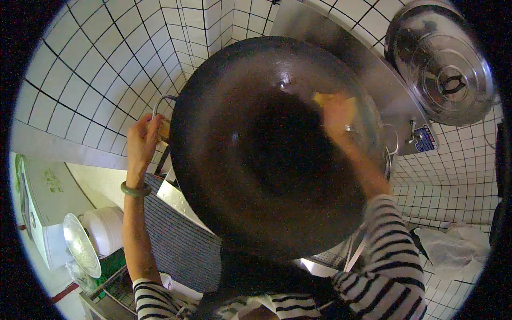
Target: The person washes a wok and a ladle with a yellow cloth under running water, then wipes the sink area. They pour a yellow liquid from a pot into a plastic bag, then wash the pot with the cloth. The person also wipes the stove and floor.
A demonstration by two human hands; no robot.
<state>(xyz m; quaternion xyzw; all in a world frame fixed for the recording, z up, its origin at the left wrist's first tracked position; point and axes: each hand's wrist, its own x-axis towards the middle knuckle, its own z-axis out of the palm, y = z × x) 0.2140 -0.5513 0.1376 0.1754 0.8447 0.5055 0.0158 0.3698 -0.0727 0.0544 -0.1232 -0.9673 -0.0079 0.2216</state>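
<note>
A large dark wok (229, 186) fills the middle of the view, its wide bowl facing me and its inside dark and shiny in spots. My left hand (143, 133) is closed on the metal loop handle (161, 101) at the wok's left rim; a yellowish-brown piece (165, 129) shows beside those fingers. Pressed against the inner right wall, my right hand (335, 114) is closed on a yellow cloth or sponge (349, 108). Motion blurs that hand, and its fingertips are hard to make out. A second loop handle (392, 145) shows at the right rim.
Behind the wok stands a steel panel (320, 32) with a small tap (413, 133). A round metal lid (448, 69) leans at the upper right against white tiles. Lower left are a striped grey mat (178, 234), stacked bowls (101, 232) and a white box (48, 197). Plastic bags (450, 245) lie at right.
</note>
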